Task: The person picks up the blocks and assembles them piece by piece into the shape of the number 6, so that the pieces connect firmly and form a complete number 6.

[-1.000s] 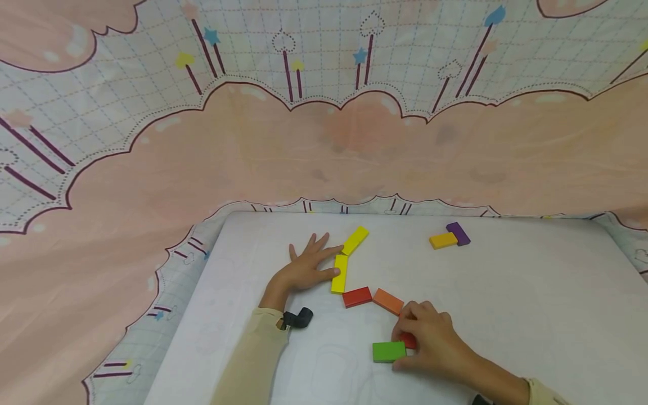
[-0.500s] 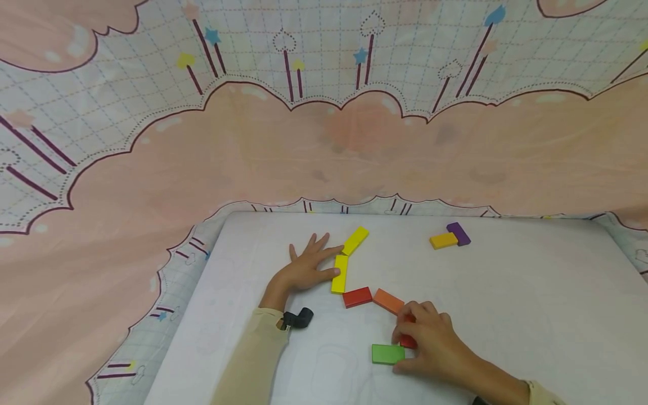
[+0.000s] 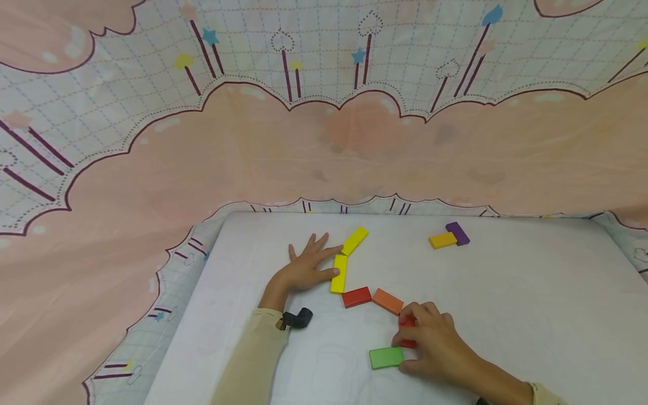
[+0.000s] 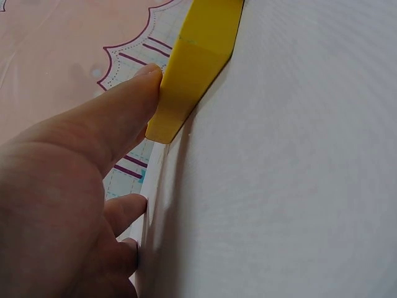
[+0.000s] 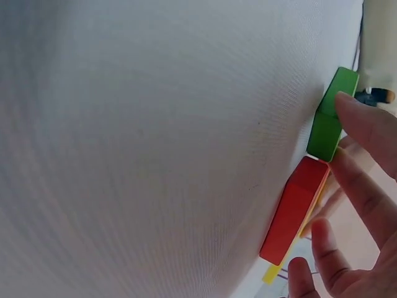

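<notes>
My left hand (image 3: 304,269) lies spread on the white tabletop, its thumb on a yellow block (image 3: 338,281) and its index finger reaching a second yellow block (image 3: 357,239). In the left wrist view the thumb meets the side of a yellow block (image 4: 192,68). My right hand (image 3: 432,340) pinches the right end of a green block (image 3: 385,358) between thumb and index finger. The right wrist view has that green block (image 5: 332,118) end to end with a red block (image 5: 294,211). The other right fingers hover over this red block, partly hiding it in the head view.
The blocks form a bent line, with another red block (image 3: 356,297) and an orange block (image 3: 388,301) in its middle. Farther back at the right, an amber block (image 3: 442,241) touches a purple block (image 3: 458,233). A patterned cloth (image 3: 324,152) hangs behind the tabletop (image 3: 531,304).
The green block has shifted slightly left and toward the person, tilting a little, and the right thumb has moved slightly right. The left hand has stayed put.
</notes>
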Tool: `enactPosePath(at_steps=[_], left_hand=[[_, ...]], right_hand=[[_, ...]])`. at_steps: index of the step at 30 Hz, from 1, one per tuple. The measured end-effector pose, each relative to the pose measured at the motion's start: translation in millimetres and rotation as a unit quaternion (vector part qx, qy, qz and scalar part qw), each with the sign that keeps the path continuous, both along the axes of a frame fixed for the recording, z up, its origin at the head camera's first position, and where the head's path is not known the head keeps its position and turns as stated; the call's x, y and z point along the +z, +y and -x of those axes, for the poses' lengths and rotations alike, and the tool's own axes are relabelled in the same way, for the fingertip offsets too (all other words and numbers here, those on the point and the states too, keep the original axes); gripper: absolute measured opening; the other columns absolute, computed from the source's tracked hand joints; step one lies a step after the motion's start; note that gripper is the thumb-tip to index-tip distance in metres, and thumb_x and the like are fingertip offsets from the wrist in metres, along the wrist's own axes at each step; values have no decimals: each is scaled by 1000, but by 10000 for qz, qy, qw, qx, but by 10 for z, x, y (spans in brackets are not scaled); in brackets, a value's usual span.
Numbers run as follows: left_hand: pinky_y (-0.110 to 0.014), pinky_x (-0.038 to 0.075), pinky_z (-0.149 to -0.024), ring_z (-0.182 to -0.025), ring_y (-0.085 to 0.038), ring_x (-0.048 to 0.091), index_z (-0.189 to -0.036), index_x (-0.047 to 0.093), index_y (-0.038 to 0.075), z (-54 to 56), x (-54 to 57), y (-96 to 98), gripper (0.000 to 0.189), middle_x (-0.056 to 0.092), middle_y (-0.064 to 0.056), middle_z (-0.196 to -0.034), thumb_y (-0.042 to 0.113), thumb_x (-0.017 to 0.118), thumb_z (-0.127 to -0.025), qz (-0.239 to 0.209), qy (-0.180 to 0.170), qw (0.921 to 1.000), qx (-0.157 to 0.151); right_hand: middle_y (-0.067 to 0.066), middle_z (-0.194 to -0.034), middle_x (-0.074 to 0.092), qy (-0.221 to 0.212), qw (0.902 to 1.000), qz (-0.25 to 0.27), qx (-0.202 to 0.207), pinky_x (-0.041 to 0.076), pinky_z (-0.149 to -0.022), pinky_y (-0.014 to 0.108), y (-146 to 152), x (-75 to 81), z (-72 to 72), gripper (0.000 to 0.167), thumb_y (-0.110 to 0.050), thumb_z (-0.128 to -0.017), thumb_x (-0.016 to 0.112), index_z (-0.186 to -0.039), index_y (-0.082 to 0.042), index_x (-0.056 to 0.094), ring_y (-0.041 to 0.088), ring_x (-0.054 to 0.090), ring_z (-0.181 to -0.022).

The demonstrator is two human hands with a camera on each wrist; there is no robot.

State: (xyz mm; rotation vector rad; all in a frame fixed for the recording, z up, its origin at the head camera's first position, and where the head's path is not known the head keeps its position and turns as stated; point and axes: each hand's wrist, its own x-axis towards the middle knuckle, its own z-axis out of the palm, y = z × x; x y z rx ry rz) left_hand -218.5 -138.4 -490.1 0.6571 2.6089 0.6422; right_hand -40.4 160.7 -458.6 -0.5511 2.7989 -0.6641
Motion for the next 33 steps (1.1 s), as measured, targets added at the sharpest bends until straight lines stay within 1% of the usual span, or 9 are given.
enactPosePath(at_steps=[9,23,33], left_hand=[[-77,-18,-113,-161,-30,-11,-157,36,45,11,-15,3,64,6,1,-174,55,59,-98,57,8,10000,-20],[-77,-19,-113,-161,-30,-10,-157,37,44,2,-6,1,64,6,1,-174,54,60,-98,50,11,10000,-11],[-77,-18,-113,-161,-30,-11,-156,37,45,-2,-7,2,63,6,1,-174,54,59,-98,75,38,10000,-5]], right_hand=[[-12,-112,50,-72,10000,-16,-3,33,-77,39,-5,-16,6,34,-39,-67,95,-90,-50,73,19,40,-115],[-10,-116,53,-86,10000,-30,21,35,-77,39,-14,20,-6,33,-38,-68,95,-91,-48,73,19,41,-115],[-10,-116,53,-163,9999,-7,6,35,-77,39,-14,14,7,32,-38,-68,94,-91,-48,74,19,41,-115]])
